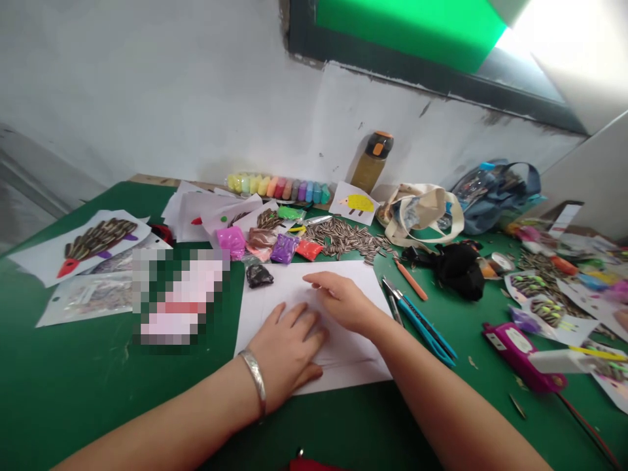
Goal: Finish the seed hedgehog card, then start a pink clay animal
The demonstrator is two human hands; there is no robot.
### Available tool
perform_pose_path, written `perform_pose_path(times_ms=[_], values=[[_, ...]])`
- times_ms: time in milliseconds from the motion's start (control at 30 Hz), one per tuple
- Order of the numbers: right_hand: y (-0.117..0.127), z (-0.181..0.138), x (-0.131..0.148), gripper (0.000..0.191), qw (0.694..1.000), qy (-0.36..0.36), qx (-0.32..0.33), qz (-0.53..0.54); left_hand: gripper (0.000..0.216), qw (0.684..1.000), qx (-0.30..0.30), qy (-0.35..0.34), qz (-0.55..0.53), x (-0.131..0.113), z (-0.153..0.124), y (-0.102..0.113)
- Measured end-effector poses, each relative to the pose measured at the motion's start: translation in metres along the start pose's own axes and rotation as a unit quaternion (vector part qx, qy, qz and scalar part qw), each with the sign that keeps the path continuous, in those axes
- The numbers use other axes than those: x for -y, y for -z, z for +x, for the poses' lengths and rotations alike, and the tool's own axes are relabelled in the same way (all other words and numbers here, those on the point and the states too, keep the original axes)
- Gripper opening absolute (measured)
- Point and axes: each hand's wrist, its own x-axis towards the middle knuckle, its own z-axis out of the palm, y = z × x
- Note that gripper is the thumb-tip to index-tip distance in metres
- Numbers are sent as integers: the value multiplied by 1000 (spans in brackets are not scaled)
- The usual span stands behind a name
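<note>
While the left hand [289,347] lies palm down on a white sheet of paper [343,360], its fingers are spread and grasp nothing visible. The sheet lies on the green surface [73,379], directly in front of the person. Just beyond, the right hand [343,297] is over the same sheet, its fingers loosely extended and free of any visible object; whether they touch the paper, I cannot tell. Blue-handled scissors [428,332] lie to the right. A black packet [259,275] rests on the sheet's far left corner. Farther back are a purple packet [284,248], scattered striped seeds [343,237] and, by the wall, a bottle [369,167].
</note>
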Motion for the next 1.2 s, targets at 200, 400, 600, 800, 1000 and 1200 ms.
perform_pose_path(times_ms=[200, 400, 600, 800, 1000, 1200], values=[[30, -22, -23, 35, 982, -133, -74, -116, 48, 1000, -3, 2, 0, 1, 0, -5], [42, -44, -31, 34, 968, -198, -57, -141, 55, 999, -30, 13, 6, 3, 0, -9], [49, -50, -27, 35, 963, -197, -1, -183, 53, 998, -62, 24, 21, 8, 1, -12], [38, -44, -17, 39, 966, -186, -6, -181, 46, 999, -45, 7, 11, 10, 0, -14], [28, -41, -27, 39, 982, -167, -42, -73, 43, 999, -43, -9, 9, 9, 1, -17], [25, -41, -36, 37, 983, -174, -63, -18, 41, 999, -43, -10, 4, 10, 1, -18]])
